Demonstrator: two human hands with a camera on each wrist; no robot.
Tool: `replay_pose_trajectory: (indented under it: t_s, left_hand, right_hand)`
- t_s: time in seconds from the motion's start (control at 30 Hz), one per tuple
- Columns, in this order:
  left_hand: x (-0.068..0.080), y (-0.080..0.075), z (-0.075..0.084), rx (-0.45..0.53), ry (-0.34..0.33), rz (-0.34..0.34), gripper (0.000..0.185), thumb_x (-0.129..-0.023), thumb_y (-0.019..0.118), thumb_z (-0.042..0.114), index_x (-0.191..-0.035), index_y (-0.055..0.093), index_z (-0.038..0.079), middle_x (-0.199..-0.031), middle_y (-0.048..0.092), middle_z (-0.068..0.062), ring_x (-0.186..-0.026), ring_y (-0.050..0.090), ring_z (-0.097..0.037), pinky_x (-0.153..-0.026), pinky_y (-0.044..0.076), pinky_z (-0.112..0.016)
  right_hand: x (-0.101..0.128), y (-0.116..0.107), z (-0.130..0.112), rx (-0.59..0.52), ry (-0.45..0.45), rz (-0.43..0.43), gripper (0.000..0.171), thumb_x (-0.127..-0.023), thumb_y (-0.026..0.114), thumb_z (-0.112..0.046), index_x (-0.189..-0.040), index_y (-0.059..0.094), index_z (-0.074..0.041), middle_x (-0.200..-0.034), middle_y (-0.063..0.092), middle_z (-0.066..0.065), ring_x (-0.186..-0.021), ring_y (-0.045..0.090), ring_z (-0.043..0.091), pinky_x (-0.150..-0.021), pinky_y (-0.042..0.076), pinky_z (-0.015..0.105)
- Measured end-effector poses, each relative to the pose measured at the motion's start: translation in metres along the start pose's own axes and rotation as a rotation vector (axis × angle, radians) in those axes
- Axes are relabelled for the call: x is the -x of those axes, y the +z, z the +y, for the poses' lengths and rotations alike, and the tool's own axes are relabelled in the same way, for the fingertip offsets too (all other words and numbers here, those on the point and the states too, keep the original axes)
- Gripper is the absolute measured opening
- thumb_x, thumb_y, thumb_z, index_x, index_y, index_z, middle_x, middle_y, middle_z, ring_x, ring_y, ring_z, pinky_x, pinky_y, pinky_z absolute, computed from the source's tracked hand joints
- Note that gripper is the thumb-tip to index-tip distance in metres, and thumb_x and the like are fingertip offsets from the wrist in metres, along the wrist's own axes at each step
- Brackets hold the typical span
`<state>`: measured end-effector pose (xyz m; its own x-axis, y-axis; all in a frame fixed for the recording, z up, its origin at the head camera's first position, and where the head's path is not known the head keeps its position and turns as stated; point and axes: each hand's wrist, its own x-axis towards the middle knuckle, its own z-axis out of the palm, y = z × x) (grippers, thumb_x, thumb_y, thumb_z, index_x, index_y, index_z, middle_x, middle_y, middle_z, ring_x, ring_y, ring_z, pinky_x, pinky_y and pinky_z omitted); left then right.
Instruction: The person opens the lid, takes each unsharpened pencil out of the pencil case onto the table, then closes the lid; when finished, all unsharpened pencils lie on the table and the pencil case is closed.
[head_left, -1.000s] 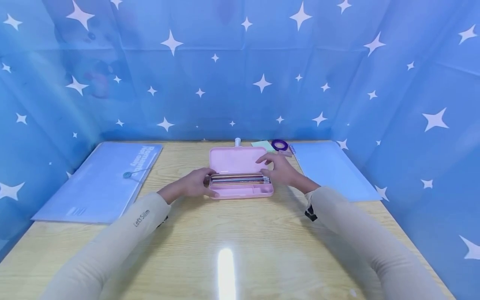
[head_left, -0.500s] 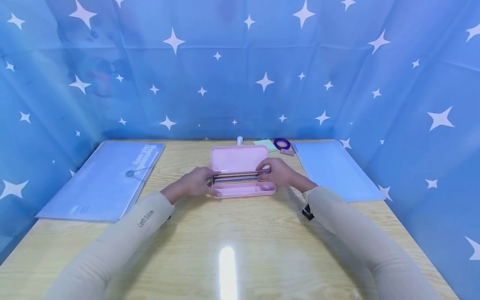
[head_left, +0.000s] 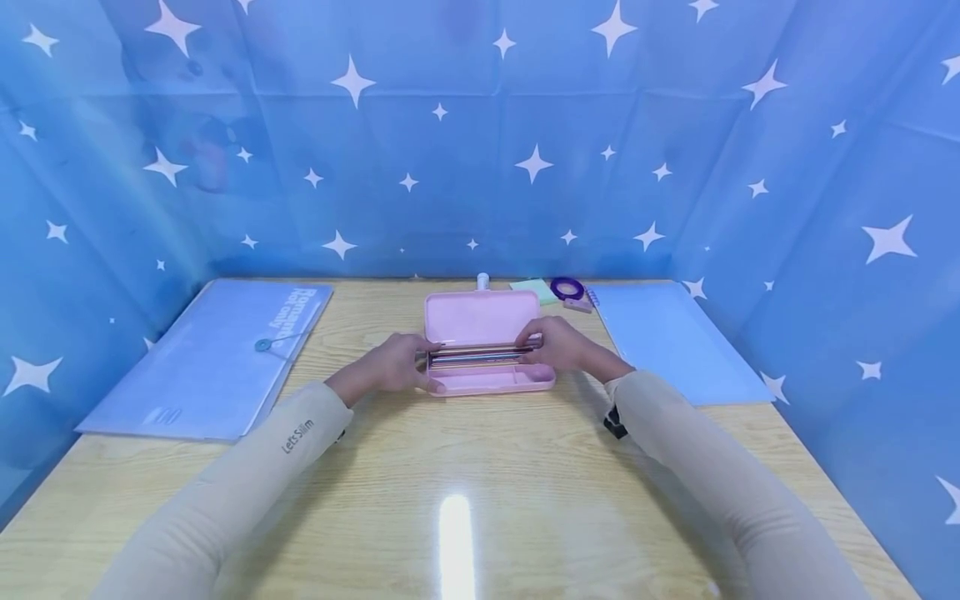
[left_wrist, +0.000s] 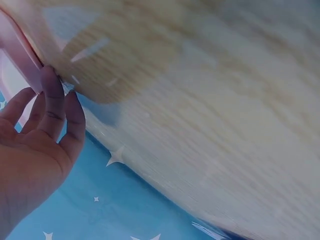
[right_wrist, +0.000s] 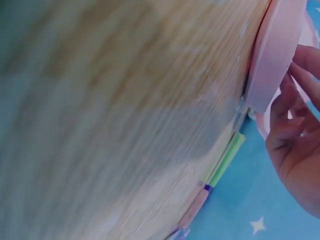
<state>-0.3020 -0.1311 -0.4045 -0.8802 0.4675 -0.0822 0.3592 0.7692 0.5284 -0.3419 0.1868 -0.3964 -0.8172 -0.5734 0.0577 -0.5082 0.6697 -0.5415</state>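
A pink pencil case (head_left: 482, 318) lies with its lid raised on the wooden table. A bundle of pencils (head_left: 477, 357) runs along its back compartment, and the front compartment holds nothing visible. My left hand (head_left: 396, 363) grips the case's left end, thumb at the front corner and fingers toward the back. At the other end my right hand (head_left: 564, 343) pinches the pencils near their right ends, fingers reaching over the case. In the left wrist view the fingertips (left_wrist: 50, 75) meet the pink edge. The right wrist view shows the case's side (right_wrist: 275, 60) beside the curled fingers.
On the left lies a translucent document folder (head_left: 202, 358) with a string button. A pale blue folder or notebook (head_left: 682, 342) lies at right. Behind the case are a white bottle-like item (head_left: 483, 282), green notes (head_left: 534, 290), purple tape (head_left: 567, 288) and a small pinkish block (head_left: 577, 306).
My right hand has come down from above the case's right end and taken hold of the pencils, raising them slightly. The left hand stays at the case's left end.
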Motion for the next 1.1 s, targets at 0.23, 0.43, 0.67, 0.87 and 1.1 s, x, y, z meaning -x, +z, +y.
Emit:
replay_pose_trajectory:
  t_s: [0.23, 0.43, 0.67, 0.87, 1.1]
  left_hand:
    - [0.0005, 0.0024, -0.0018, 0.017, -0.014, 0.000, 0.096, -0.069, 0.085, 0.053, -0.146, 0.049, 0.009, -0.146, 0.050, -0.014, -0.140, 0.040, -0.031, -0.115, 0.032, -0.045]
    - [0.0003, 0.0024, -0.0010, 0.020, -0.016, 0.000, 0.095, -0.070, 0.086, 0.051, -0.146, 0.048, 0.009, -0.146, 0.051, -0.012, -0.139, 0.042, -0.028, -0.114, 0.033, -0.043]
    - [-0.0007, 0.0020, -0.0010, 0.010, 0.001, -0.003, 0.096, -0.069, 0.085, 0.051, -0.146, 0.048, 0.007, -0.146, 0.051, -0.013, -0.139, 0.042, -0.028, -0.114, 0.034, -0.042]
    - [-0.0009, 0.0016, 0.0000, -0.002, 0.000, -0.013, 0.096, -0.069, 0.085, 0.051, -0.146, 0.048, 0.007, -0.145, 0.052, -0.013, -0.137, 0.045, -0.027, -0.113, 0.036, -0.041]
    - [-0.0009, 0.0005, 0.0015, -0.019, -0.004, -0.012, 0.097, -0.069, 0.085, 0.052, -0.146, 0.048, 0.007, -0.142, 0.055, -0.013, -0.132, 0.050, -0.025, -0.110, 0.040, -0.040]
  right_hand:
    - [-0.0024, 0.0013, -0.0002, -0.004, 0.014, -0.024, 0.018, -0.084, 0.080, -0.009, -0.102, 0.077, -0.007, -0.103, 0.072, 0.005, -0.107, 0.063, 0.027, -0.096, 0.050, 0.045]
    - [-0.0027, 0.0002, -0.0014, 0.018, 0.027, -0.038, 0.017, -0.084, 0.079, -0.010, -0.101, 0.078, -0.009, -0.103, 0.072, 0.004, -0.108, 0.062, 0.027, -0.097, 0.049, 0.045]
    - [-0.0038, -0.0005, -0.0029, 0.032, 0.031, -0.044, 0.015, -0.084, 0.080, -0.012, -0.099, 0.078, -0.010, -0.102, 0.072, 0.004, -0.108, 0.062, 0.027, -0.097, 0.049, 0.045]
    - [-0.0030, -0.0028, -0.0014, 0.016, 0.052, -0.060, 0.013, -0.086, 0.078, -0.010, -0.099, 0.079, -0.011, -0.102, 0.072, 0.002, -0.106, 0.063, 0.025, -0.094, 0.051, 0.044]
    - [-0.0044, -0.0070, -0.0052, 0.065, 0.042, -0.101, 0.013, -0.089, 0.074, -0.010, -0.101, 0.078, -0.011, -0.102, 0.072, 0.001, -0.104, 0.064, 0.023, -0.092, 0.053, 0.042]
